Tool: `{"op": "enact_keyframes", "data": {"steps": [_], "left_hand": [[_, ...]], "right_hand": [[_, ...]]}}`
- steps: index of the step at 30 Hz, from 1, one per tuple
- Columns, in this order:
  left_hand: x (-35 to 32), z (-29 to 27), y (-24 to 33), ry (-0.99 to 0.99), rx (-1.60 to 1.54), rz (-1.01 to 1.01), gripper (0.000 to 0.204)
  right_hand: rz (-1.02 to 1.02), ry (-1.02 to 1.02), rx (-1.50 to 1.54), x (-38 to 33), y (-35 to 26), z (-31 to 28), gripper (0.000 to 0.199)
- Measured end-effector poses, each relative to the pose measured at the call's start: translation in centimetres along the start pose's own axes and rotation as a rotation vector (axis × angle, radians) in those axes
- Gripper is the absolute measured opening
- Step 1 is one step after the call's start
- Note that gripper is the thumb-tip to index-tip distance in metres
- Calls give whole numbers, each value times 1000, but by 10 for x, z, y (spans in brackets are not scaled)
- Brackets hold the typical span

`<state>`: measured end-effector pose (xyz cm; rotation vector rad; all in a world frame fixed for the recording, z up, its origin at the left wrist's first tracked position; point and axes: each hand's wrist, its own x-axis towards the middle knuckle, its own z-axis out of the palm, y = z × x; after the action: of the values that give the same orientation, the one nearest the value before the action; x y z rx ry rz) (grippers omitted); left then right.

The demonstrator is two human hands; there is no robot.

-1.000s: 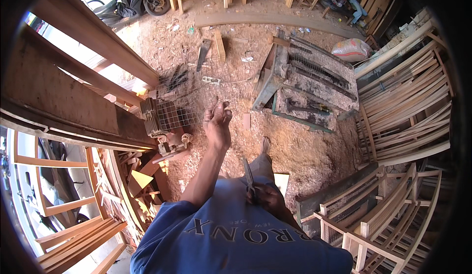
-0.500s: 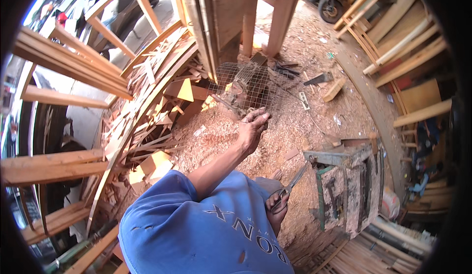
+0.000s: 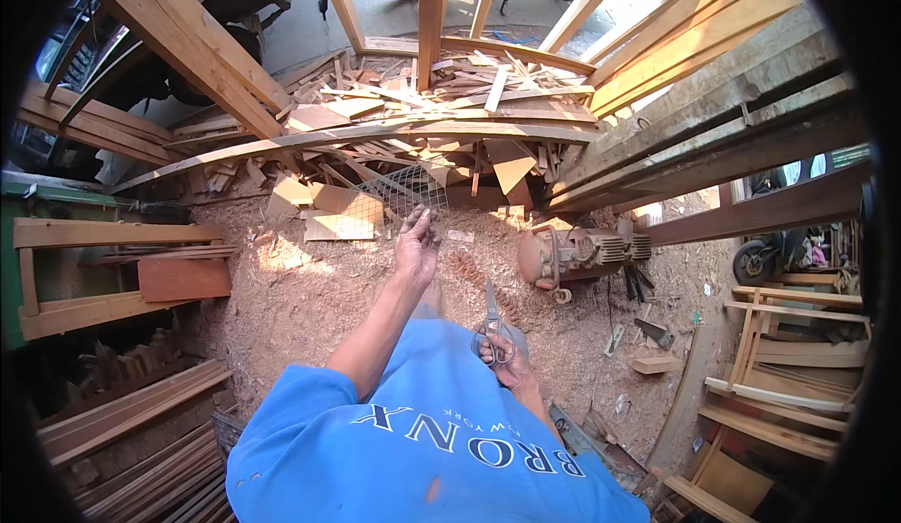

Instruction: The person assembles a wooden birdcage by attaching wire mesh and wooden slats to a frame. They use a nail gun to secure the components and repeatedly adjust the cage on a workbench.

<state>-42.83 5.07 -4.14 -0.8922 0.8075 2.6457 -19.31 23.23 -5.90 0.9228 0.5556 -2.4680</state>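
My left hand (image 3: 417, 246) reaches forward, its fingers pinched on the near edge of a piece of wire mesh (image 3: 402, 186). The see-through square grid spreads ahead of the fingers, over wood scraps. Close to my body, my right hand (image 3: 509, 365) is wrapped around the handles of a pair of scissors (image 3: 492, 309). The metal blades point away from me and look almost together. Mesh and scissors are apart from each other.
A rusty motor-like machine (image 3: 587, 256) stands right of the hands on the shaving-covered floor (image 3: 282, 307). Ahead, a curved wooden strip (image 3: 375, 133) fronts heaped offcuts (image 3: 450, 101). Stacked boards (image 3: 141, 410) lie left, wooden frames (image 3: 779, 363) right. A wood block (image 3: 654, 364) lies near the machine.
My view has swung left, so the machine now sits to the right of the hands. The mesh is over the offcuts instead of the machine. Both hands keep their holds.
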Motion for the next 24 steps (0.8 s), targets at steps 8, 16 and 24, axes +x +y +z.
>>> {"op": "enact_keyframes", "data": {"steps": [8,16,24], "left_hand": [[21,-5,113,102,-142,421,19],[96,49,136,32,-225,410,14],[179,142,165,-82,-264,405,15]], "right_hand": [[139,-67,-414,50,-49,94,17],[78,-247,-437,149,-112,169,33],[-488,-184,-1349,252,-201,285,49]]}}
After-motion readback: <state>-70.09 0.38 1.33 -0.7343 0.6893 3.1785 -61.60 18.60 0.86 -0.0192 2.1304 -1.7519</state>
